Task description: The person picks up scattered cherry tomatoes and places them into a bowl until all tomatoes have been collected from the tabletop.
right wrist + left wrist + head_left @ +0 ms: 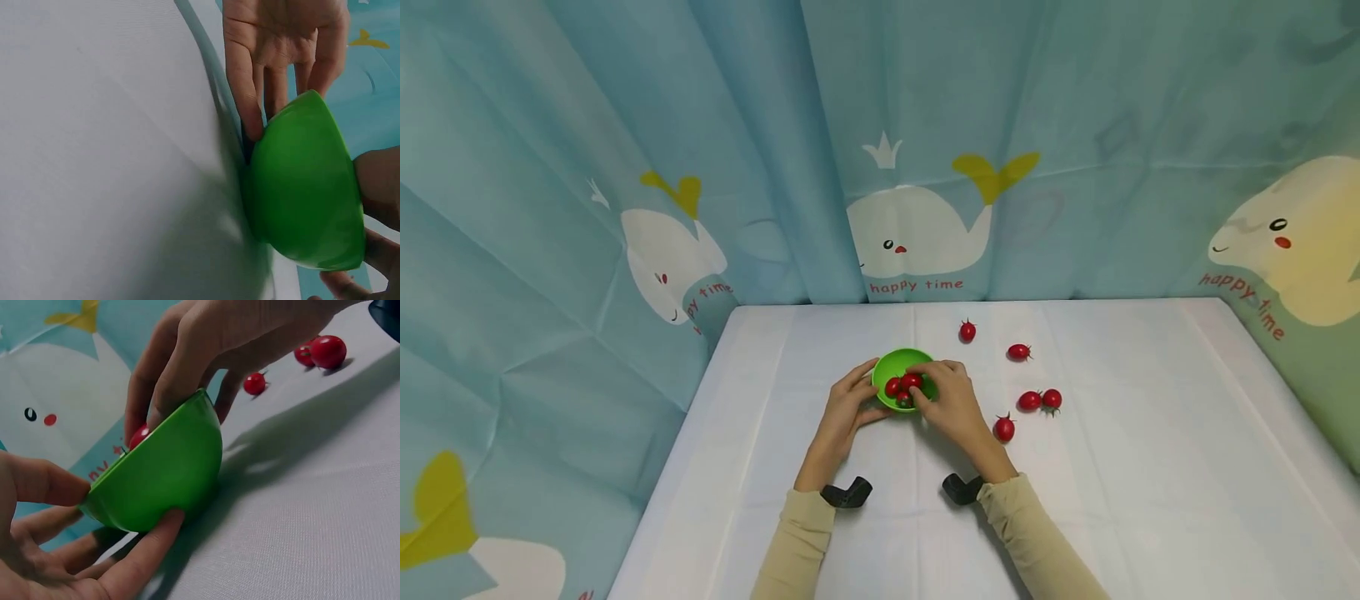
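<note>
A small green bowl (895, 362) is tilted, with my left hand (842, 414) holding its left side. In the left wrist view the thumb is at the bowl's (169, 472) rim, and other fingers support its outer wall from below. Several red cherry tomatoes (892, 387) lie inside it. My right hand (953, 406) reaches over the right rim, its thumb and index finger pinching a cherry tomato (912, 381) in the bowl. From the right wrist, the bowl's (306, 187) wall hides the tomatoes.
Several loose cherry tomatoes lie on the white table (1150, 467) to the right: one at the back (967, 332), one on its side (1018, 352), a pair (1030, 402), and one near my right wrist (1003, 428). A blue whale-print curtain (775, 167) hangs behind the table.
</note>
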`<action>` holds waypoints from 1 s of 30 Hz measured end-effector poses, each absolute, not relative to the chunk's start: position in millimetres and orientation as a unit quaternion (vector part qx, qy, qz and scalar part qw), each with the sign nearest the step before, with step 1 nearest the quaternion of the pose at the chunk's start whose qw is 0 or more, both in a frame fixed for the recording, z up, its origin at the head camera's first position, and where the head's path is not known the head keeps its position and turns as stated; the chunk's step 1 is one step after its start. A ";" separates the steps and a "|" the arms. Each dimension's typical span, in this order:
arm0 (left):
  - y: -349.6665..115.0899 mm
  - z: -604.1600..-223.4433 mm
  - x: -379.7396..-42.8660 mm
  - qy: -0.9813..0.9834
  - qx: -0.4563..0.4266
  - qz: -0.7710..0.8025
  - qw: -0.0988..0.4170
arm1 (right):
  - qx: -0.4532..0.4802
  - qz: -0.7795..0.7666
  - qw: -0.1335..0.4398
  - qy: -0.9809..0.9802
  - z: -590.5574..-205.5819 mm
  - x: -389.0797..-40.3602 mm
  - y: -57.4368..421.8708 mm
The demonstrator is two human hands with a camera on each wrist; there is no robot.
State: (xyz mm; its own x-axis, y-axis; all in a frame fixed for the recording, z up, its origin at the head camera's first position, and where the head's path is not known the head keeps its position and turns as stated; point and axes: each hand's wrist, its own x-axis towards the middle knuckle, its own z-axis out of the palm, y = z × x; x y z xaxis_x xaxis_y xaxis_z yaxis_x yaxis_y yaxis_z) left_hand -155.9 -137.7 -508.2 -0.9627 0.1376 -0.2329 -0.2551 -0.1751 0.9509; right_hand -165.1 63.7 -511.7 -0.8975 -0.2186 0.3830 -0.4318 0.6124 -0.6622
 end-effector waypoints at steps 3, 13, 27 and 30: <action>-135.7 -506.8 -152.5 0.631 -0.053 0.764 0.122 | 0.187 0.392 0.123 -0.892 -509.5 -163.6 65.5; -130.5 -504.3 -145.4 0.646 -0.062 0.754 0.099 | 0.191 0.372 0.116 -0.901 -495.7 -154.4 76.2; -131.7 -507.5 -145.9 0.656 -0.071 0.748 0.077 | 0.187 0.415 0.181 -0.872 -486.9 -118.9 124.8; -131.7 -509.4 -146.1 0.653 -0.064 0.750 0.082 | 0.174 0.405 0.190 -0.877 -489.3 -108.5 134.4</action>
